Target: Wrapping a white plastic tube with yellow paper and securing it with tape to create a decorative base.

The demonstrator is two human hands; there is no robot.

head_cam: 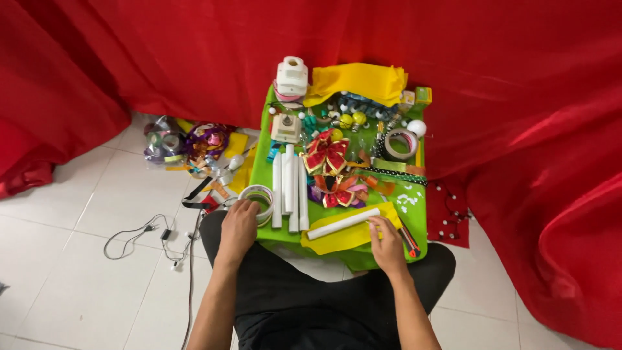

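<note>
Seen from above, a seated person in black clothes leans over a small table (414, 214) covered in bright green cloth and crowded with craft supplies. The left hand (238, 227) rests on a roll of tape (260, 196) at the table's near left corner, fingers curled over its rim. The right hand (387, 243) lies on a yellow felt sheet (343, 238) at the near edge, fingertips touching the right end of a white paper tube (342, 223) that lies slanted across the felt. Just left of the tube, several white sticks (289, 185) lie side by side, pointing away. Beyond them sit red and gold ribbon bows (326, 154), and a larger tape roll (401, 144) further right. A folded yellow cloth (357, 81) lies at the far edge. Red fabric (518, 97) hangs behind and to the right. On the white tiled floor (78, 259) to the left lie ribbon spools (184, 141) and a thin cable (146, 233).
</note>
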